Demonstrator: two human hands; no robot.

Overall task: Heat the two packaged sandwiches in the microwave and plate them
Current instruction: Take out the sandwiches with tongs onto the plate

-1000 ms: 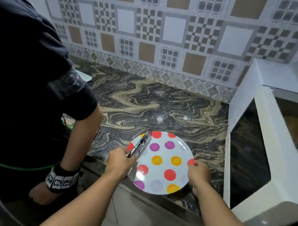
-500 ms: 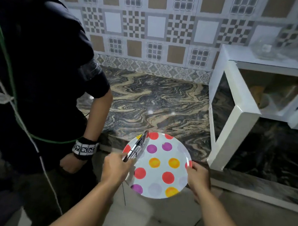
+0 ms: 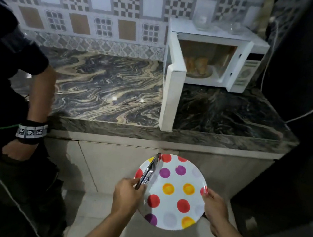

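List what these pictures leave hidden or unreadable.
- Food in the microwave, head view: blurred and partly behind the open door; count and wrapping unclear.
- Control panel: too small to read.
- Plate underside and the fingers of the left hand and right hand beneath it: hidden by the plate.
- Tongs handle end: covered by the left hand.
- Bystander: cut off by the left edge.

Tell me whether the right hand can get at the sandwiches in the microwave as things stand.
Probably not yet: the right hand grips the plate, held off the counter. The microwave door stands open, so the sandwiches lie unblocked once that hand is freed.
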